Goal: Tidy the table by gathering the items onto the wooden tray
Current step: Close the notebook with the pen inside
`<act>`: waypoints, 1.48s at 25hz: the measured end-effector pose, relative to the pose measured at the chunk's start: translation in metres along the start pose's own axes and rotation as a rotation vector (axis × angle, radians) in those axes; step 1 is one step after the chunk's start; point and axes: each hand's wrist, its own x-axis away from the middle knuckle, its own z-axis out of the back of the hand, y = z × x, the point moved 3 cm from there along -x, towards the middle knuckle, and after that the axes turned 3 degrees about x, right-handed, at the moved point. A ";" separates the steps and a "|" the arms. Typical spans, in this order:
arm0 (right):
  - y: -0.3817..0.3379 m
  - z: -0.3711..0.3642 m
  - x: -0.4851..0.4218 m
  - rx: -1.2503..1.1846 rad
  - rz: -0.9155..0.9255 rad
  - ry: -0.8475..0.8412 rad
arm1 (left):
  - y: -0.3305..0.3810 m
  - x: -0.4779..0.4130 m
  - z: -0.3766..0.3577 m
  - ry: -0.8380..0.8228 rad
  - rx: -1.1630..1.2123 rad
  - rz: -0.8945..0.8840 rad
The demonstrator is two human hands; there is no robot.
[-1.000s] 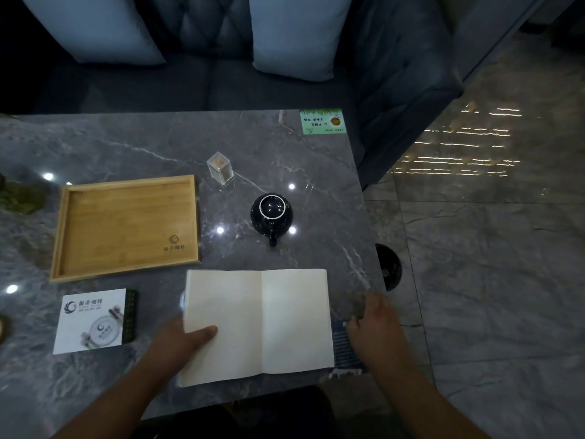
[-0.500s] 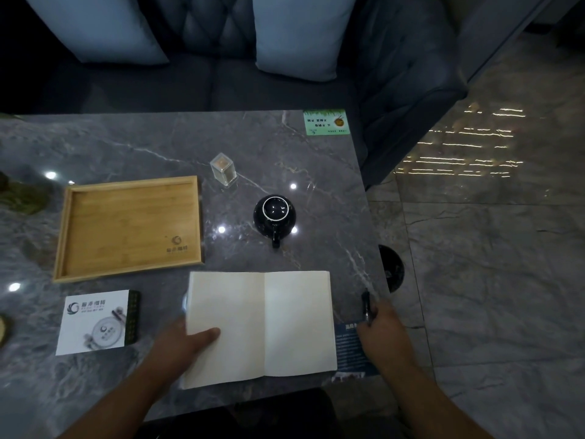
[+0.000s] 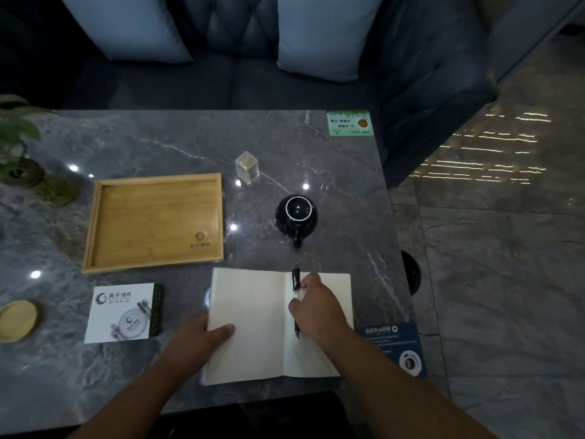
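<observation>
An empty wooden tray lies on the grey marble table, left of centre. An open blank notebook lies at the near edge. My left hand presses its left page, thumb on the paper. My right hand holds a black pen along the notebook's centre fold. A black teapot stands beyond the notebook. A small clear box stands behind the tray's right corner. A white boxed item lies left of the notebook.
A round wooden coaster lies at the far left, and a potted plant stands at the back left. A green card and a blue card lie on the table's right corners. A sofa with cushions runs behind the table.
My right hand picked up the pen from the table's right edge and carried it left over the notebook's fold. The blue card is uncovered. My left hand stays on the left page.
</observation>
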 end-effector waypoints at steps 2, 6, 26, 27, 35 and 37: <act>-0.008 -0.008 -0.006 0.006 0.003 -0.002 | 0.001 0.001 0.003 -0.023 -0.020 -0.015; -0.024 -0.016 -0.018 0.028 0.018 0.002 | 0.002 0.002 0.007 -0.025 -0.050 -0.029; 0.008 0.003 0.006 -0.090 0.018 -0.102 | 0.060 0.027 -0.014 -0.063 0.091 -0.247; 0.011 0.005 0.010 -0.138 0.014 -0.124 | 0.066 0.030 -0.020 -0.082 0.097 -0.267; 0.025 0.038 0.038 -0.620 -0.162 -0.279 | 0.088 0.025 -0.079 -0.201 0.011 -0.342; 0.033 0.049 0.041 -0.603 -0.268 -0.285 | 0.076 0.014 -0.092 -0.173 -0.200 -0.302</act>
